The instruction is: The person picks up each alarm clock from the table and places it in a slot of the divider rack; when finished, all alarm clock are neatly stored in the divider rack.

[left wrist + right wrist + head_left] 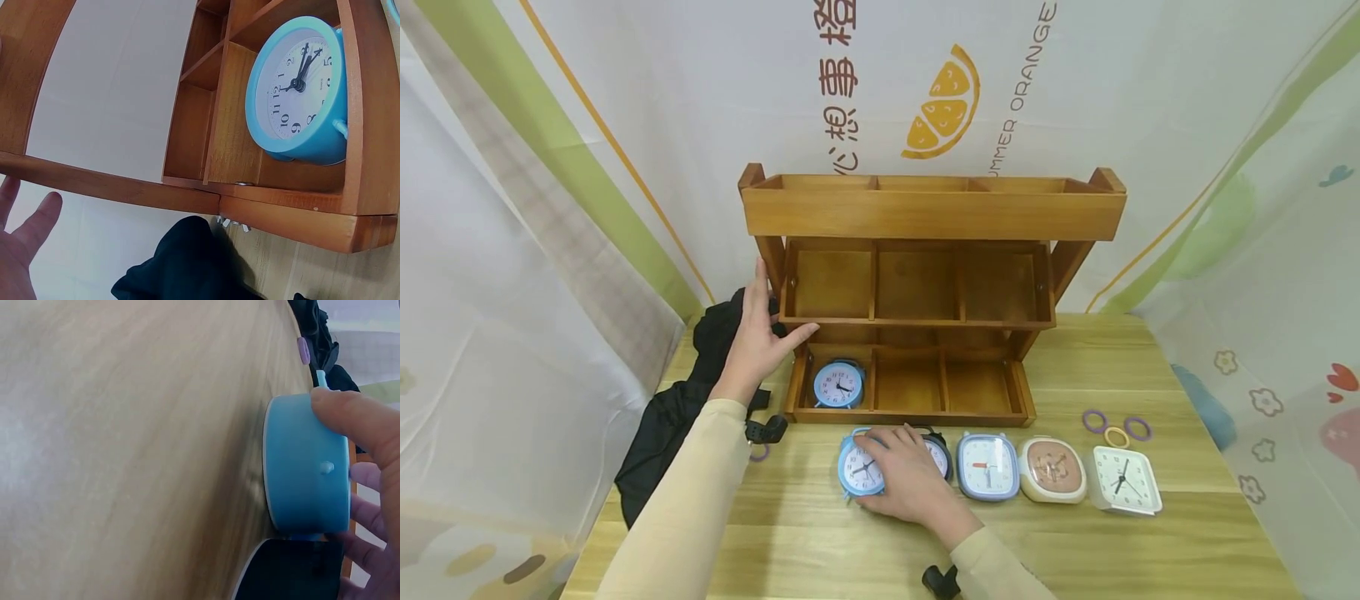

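Note:
My right hand (913, 482) grips a round blue alarm clock (856, 468) on the table, its thumb and fingers around the rim. The right wrist view shows the thumb against the side of that clock (306, 465). Beside it is a black alarm clock (938, 454), partly hidden by the hand. My left hand (754, 346), fingers extended, is at the left side of a wooden tiered shelf (932, 215); whether it touches the wood I cannot tell. Another blue alarm clock (838, 387) stands in the shelf's lower left compartment.
Right of the black clock lie a blue square clock (988, 468), a cream clock with a brown face (1054, 471) and a white square clock (1126, 481). Purple and yellow rings (1116, 437) lie behind them. Black cloth (658, 433) is heaped at left. Printed curtains (685, 100) surround the table.

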`<state>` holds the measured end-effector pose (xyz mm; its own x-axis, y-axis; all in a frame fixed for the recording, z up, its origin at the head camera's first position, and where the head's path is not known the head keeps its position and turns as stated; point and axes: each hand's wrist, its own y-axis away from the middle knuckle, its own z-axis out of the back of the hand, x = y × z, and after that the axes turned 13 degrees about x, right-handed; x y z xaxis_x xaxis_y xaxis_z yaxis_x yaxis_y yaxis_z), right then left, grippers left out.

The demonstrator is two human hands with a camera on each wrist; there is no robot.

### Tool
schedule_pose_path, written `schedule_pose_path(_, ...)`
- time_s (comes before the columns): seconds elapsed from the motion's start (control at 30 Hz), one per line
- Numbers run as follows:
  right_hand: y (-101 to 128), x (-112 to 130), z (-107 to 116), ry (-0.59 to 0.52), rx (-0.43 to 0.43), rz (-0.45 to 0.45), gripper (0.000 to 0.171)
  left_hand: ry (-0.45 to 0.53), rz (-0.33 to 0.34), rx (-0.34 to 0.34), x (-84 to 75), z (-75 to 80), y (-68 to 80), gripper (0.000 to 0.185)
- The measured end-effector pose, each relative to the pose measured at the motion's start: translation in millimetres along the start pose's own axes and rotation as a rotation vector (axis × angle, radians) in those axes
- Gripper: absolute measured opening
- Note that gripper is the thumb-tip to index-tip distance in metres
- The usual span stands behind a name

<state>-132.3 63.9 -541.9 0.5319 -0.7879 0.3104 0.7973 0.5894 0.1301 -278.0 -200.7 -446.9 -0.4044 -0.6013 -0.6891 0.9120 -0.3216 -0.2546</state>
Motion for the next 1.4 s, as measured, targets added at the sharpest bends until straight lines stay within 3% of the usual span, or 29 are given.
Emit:
schedule_pose_path(0.17, 0.8, 1.3, 3.6, -0.069, -0.004, 0.045, 0.086, -0.006, -0.003, -0.001, 2.0, 0.8, 0.4, 0.127)
schedule_pose_path(0.43, 9.5, -3.9, 25.2, -0.275, -0.001, 0.059, 0.085, -0.006, -0.022, -0.001, 1.9, 0.3, -3.5, 0.127)
schedule_pose_path(0.73, 15.7, -31.2, 53.5, -0.442, -0.113, 0.07, 0.085, 0.012, 0.005, -0.013, 1.2, -0.5, 0.1, 0.126)
schedule_pose_path(1.1, -1.6, -81.3, 78.8, -0.418, -0.155, 0.053, 0.084, 0.004, 0.023, 0.012, 0.1, -0.5, -0.1, 0.126)
schedule_pose_path(1.4, -25.9, -109.8, 81.7, -0.377, -0.143, 0.029, 0.082, 0.002, 0.019, 0.01, 0.2, 0.3, 0.3, 0.125)
